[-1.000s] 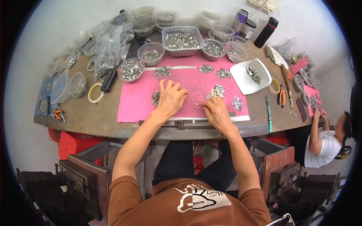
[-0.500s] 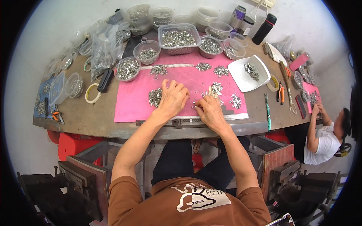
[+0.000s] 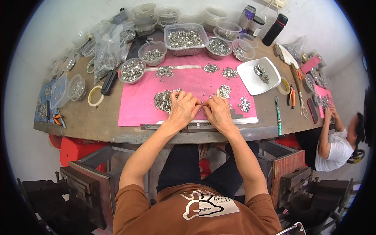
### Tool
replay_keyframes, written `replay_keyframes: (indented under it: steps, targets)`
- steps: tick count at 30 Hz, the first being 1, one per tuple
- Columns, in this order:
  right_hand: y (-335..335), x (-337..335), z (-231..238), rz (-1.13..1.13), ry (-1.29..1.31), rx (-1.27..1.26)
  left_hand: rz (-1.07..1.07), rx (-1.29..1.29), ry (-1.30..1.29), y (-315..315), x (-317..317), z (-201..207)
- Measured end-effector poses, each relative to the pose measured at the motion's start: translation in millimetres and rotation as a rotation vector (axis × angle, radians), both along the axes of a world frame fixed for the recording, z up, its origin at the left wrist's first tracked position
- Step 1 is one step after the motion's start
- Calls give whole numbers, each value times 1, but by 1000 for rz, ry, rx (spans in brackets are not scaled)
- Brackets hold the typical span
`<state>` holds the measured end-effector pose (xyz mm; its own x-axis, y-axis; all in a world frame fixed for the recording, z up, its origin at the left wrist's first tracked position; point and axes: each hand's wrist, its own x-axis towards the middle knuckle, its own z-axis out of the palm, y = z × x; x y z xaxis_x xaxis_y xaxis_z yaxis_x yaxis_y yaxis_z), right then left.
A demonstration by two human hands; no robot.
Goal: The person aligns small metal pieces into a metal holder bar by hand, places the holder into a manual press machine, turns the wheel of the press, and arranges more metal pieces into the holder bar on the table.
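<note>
My left hand [image 3: 183, 108] and my right hand [image 3: 217, 112] rest close together on a pink mat [image 3: 139, 103] at the table's front edge. Their fingertips meet around a tiny silver metal piece that is too small to make out. A heap of small silver parts [image 3: 162, 100] lies just left of my left hand. Smaller heaps [image 3: 225, 91] sit beyond my right hand. A dark metal strip [image 3: 150, 127] runs along the mat's near edge below both wrists.
Clear tubs [image 3: 185, 39] and bowls [image 3: 132, 70] of silver parts line the back of the brown table [image 3: 98, 121]. A white square dish [image 3: 256, 75], tape rolls [image 3: 95, 96], pliers [image 3: 291, 98] and bottles [image 3: 275, 29] lie around. Another person [image 3: 338, 143] sits at the right end.
Both hands have drawn closer together, fingertips now meeting at the mat's front middle. The view has shifted slightly.
</note>
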<state>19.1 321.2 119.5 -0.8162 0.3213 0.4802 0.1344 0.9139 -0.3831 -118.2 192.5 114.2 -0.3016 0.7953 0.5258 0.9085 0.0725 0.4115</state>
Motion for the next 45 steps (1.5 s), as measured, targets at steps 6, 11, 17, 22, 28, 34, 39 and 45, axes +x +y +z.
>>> replay_keyframes:
  steps: [6, 11, 17, 22, 28, 34, 39, 45]
  targets:
    - [-1, -2, 0, 6, -3, 9, 12, -40, 162, 3, 3, 5]
    - [0, 8, 10, 32, 3, -73, -48, 10, 115, -6, -1, 13]
    - [-26, 44, 20, 97, 61, -205, -138, 93, -43, -45, 24, 15]
    - [-40, 49, 7, 53, 146, -168, -136, 126, -31, -45, 35, 8]
    - [-43, 51, 2, 53, 169, -106, -145, 126, -24, -46, 37, 6]
    - [-34, 51, 9, 84, 171, -116, -165, 153, -142, -49, 34, 7]
    - [-21, 30, 15, 19, 132, -129, -148, 155, -86, -45, 39, 7]
    - [-18, 4, 11, 44, -7, -117, -63, 144, -59, -45, 44, 2]
